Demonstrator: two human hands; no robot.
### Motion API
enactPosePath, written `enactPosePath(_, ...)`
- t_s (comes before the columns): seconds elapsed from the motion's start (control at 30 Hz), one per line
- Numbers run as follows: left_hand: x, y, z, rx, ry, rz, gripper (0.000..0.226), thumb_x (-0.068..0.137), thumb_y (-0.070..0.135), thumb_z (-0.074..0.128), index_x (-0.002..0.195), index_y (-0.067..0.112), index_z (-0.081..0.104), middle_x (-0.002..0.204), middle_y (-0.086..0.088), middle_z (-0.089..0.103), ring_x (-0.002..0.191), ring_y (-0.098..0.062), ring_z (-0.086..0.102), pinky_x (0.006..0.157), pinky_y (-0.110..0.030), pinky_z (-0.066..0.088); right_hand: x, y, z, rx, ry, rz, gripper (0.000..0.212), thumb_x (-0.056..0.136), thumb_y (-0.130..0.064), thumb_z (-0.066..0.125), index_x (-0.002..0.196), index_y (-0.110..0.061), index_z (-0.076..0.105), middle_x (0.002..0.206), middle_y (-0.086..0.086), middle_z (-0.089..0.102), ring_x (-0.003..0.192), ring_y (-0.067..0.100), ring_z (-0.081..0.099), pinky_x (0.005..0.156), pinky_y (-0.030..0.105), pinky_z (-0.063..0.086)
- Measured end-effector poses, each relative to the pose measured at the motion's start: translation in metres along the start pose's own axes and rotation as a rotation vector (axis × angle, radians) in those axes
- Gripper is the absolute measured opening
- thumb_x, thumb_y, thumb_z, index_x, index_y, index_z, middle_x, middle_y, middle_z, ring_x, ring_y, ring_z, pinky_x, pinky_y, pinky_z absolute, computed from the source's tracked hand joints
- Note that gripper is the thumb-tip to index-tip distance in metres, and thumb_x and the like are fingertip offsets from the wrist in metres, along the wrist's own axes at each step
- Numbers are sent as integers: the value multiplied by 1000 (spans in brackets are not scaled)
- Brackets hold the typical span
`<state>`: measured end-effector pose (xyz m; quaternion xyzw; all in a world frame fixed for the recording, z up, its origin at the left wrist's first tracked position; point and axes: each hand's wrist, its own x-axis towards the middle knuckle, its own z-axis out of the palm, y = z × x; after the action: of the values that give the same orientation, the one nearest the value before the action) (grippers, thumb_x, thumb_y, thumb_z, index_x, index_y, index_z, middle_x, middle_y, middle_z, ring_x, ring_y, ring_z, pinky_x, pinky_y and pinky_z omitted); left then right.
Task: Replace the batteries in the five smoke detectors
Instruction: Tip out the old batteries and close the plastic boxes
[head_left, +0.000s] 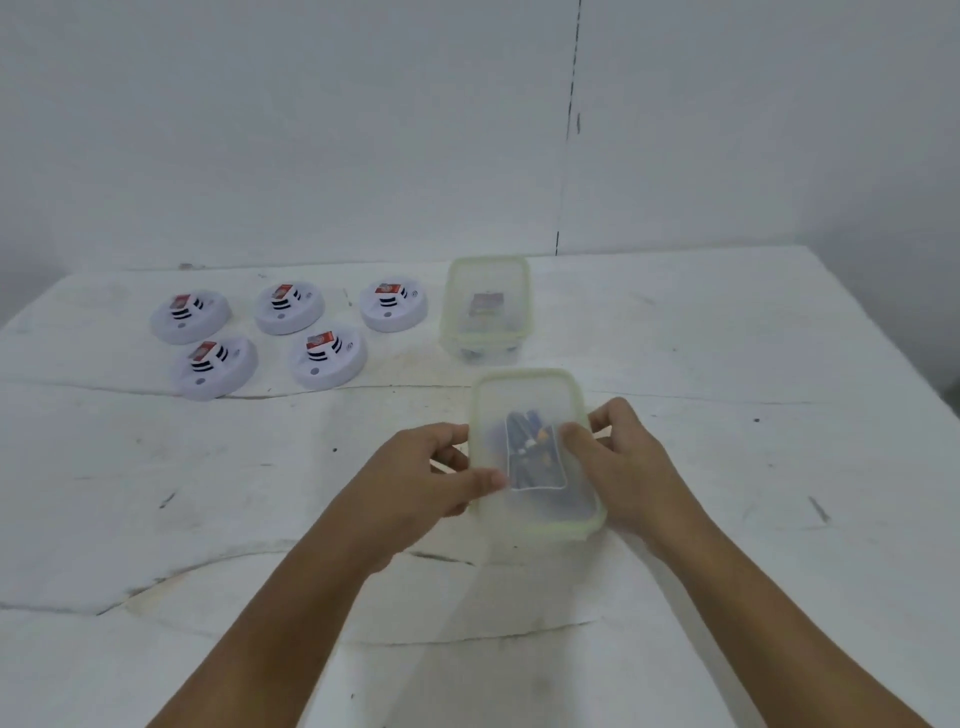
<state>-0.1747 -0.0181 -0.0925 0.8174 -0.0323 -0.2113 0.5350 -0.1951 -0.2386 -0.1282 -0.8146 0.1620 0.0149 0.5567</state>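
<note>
1. Across the whole lower view: white surface (727, 467), scuffed and cracked, against a pale wall (311, 130).
2. Near the middle, closest to the person: clear box (535, 452) with a pale green rim, lid on, dark batteries (530, 441) with bits of orange and white showing through the plastic.
3. Beyond it, well apart toward the wall: second clear box (485, 306) of the same kind, a small red and blue pack dimly visible inside.
4. On the near box's left edge: left hand (431, 478), thumb on the lid and fingers curled round the rim, gripping it.
5. On the right edge: right hand (618, 457), thumb pressed on the lid, fingers wrapped round the side, gripping too.
6. Far left of the surface, clear of both hands: five white round smoke detectors (291, 332), three in a back row and two in front, each with dark slots and a red and white label, none touching another.
</note>
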Motion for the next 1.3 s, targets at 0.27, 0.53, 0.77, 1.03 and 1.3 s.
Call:
enactPosePath(0.27, 53, 27, 61, 84, 141, 202, 28, 91, 30, 77, 117, 40, 74, 93, 11, 76, 82, -5, 71, 80, -20, 57, 13, 19, -43, 85, 266, 1, 28, 98, -49, 60, 97, -21, 56, 95, 14, 70, 73, 19, 63, 63, 32, 46)
enactPosePath(0.53, 88, 51, 89, 534, 73, 300, 70, 100, 54, 55, 156, 16, 37, 134, -7, 56, 121, -20, 54, 88, -25, 37, 71, 19, -62, 83, 350, 9, 30, 99, -53, 59, 97, -23, 62, 93, 6, 68, 80, 19, 66, 70, 35, 48)
enactPosePath(0.77, 119, 73, 100, 969, 79, 284, 52, 110, 44, 36, 153, 17, 39, 141, -18, 49, 125, -37, 49, 102, -46, 41, 121, 7, -71, 40, 318, -22, 34, 101, -51, 58, 102, -19, 67, 94, -6, 67, 79, 9, 60, 66, 30, 43)
enactPosePath(1.03, 133, 92, 99, 1400, 255, 344, 46, 110, 40, 39, 151, 18, 39, 140, -10, 45, 124, -35, 39, 95, -42, 39, 158, 1, -69, 16, 314, -39, 37, 103, -51, 54, 114, -18, 66, 109, -5, 65, 95, 16, 60, 83, 34, 43)
enactPosePath(1.3, 165, 89, 96, 1329, 288, 276, 61, 110, 49, 23, 153, 8, 34, 142, -7, 44, 125, -33, 37, 98, -41, 35, 178, -7, -69, 6, 293, -33, 38, 101, -52, 56, 115, -19, 69, 116, -4, 68, 107, 21, 62, 94, 38, 49)
